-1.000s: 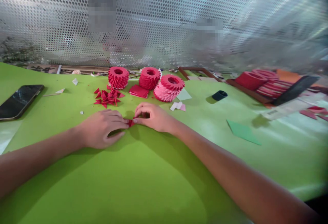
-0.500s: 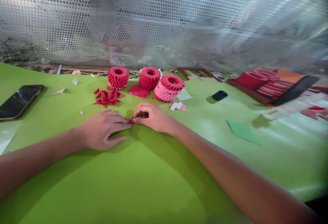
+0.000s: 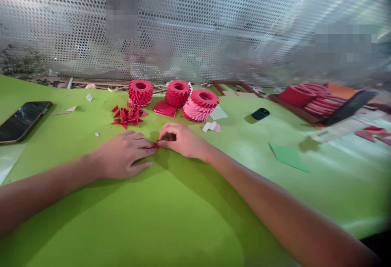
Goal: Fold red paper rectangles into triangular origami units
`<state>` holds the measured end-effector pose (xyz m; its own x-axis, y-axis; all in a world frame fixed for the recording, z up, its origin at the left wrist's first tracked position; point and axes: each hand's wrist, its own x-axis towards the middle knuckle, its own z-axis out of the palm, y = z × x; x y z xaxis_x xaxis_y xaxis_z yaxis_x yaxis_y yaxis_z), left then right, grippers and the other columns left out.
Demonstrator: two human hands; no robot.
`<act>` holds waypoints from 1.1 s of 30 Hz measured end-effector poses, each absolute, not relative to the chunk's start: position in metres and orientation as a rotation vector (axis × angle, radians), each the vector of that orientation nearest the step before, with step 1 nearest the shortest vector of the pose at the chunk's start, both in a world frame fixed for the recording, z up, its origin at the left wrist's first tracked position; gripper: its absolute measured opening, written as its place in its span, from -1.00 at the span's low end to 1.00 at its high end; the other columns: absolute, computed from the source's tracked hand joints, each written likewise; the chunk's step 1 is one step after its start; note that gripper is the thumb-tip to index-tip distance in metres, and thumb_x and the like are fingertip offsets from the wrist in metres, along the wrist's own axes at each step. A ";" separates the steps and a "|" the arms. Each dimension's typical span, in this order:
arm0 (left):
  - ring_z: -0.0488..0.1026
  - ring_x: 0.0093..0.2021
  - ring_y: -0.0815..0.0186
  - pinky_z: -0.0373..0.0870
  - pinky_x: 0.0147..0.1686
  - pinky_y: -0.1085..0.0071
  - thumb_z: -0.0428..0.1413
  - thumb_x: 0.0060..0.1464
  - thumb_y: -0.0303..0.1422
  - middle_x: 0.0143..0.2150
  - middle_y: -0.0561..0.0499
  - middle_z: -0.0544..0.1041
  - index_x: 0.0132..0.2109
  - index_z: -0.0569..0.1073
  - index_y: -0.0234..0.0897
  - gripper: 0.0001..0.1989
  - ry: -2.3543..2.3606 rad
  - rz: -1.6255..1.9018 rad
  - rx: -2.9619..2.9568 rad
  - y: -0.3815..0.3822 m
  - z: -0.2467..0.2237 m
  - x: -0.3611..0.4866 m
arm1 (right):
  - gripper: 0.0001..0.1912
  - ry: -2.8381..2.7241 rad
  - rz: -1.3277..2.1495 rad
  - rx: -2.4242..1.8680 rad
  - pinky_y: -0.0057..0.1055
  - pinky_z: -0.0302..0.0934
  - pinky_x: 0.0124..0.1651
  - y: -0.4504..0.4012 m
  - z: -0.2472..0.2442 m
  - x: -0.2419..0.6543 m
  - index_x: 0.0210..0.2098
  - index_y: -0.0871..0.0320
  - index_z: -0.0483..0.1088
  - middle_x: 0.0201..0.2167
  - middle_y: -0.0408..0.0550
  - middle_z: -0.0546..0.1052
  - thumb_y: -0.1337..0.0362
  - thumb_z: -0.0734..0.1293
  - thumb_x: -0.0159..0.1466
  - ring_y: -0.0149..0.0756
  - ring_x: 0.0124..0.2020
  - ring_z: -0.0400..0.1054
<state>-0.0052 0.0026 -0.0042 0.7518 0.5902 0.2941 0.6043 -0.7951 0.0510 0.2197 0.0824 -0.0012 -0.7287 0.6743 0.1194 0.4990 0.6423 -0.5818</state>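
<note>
A lime-green counter (image 3: pixel 195 226) is spreading across the near scene, while a silver perforated screen (image 3: pixel 195 26) is showing rows of round holes along the far side. Near the far edge, a red folded-paper ring (image 3: pixel 141 93) and a matching red ring (image 3: pixel 177 93) are bristling with points, and a 3rd ring (image 3: pixel 201 106) is banding red above pink. Red paper triangles (image 3: pixel 126 117) and a red paper stack (image 3: pixel 165 109) are adding more red, and a small red paper piece (image 3: pixel 155 146) is showing nearer. At far right, a striped ring (image 3: pixel 324 106) is alternating red and white beside a solid red ring (image 3: pixel 297 95), an orange sheet (image 3: pixel 340 91) is showing behind them, and a dark green paper rhombus (image 3: pixel 288 157) is contrasting with the counter. At left, a black phone (image 3: pixel 23 121) is showing.
</note>
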 end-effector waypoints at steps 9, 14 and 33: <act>0.54 -0.07 0.13 0.49 -0.06 0.14 0.04 0.29 -0.28 -0.01 -0.12 0.62 0.02 0.58 -0.27 -0.70 -1.047 -0.477 -2.884 0.003 -0.006 -0.004 | -0.76 -2.593 0.597 -0.938 -0.34 0.24 -0.18 0.071 -0.002 0.221 -0.14 0.15 0.40 -0.09 0.01 0.46 0.12 0.35 0.31 -0.29 -0.25 0.38; 0.55 -0.09 0.14 0.50 -0.06 0.13 0.05 0.27 -0.35 -0.03 -0.12 0.62 0.01 0.58 -0.27 -0.73 -1.044 -0.540 -2.909 0.003 -0.006 -0.003 | -0.72 -2.657 0.418 -0.989 -0.16 0.22 -0.01 0.065 -0.009 0.222 -0.03 0.15 0.29 0.03 0.11 0.39 0.09 0.19 0.41 -0.12 -0.06 0.35; 0.43 -0.53 0.32 0.37 -0.46 0.39 0.00 0.27 -0.34 -0.53 0.01 0.52 -0.42 0.51 -0.31 -0.67 -1.179 -0.854 -2.645 0.004 -0.009 -0.011 | -0.79 -2.430 0.944 -1.042 -0.41 0.13 -0.35 0.070 0.002 0.222 -0.25 0.17 0.41 -0.38 -0.11 0.46 0.13 0.34 0.30 -0.37 -0.41 0.29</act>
<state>-0.0111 0.0041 -0.0088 0.5367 0.6470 0.5416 0.7160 -0.6888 0.1133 0.2224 0.0701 0.0018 -0.6768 0.7350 0.0406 0.5147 0.5120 -0.6877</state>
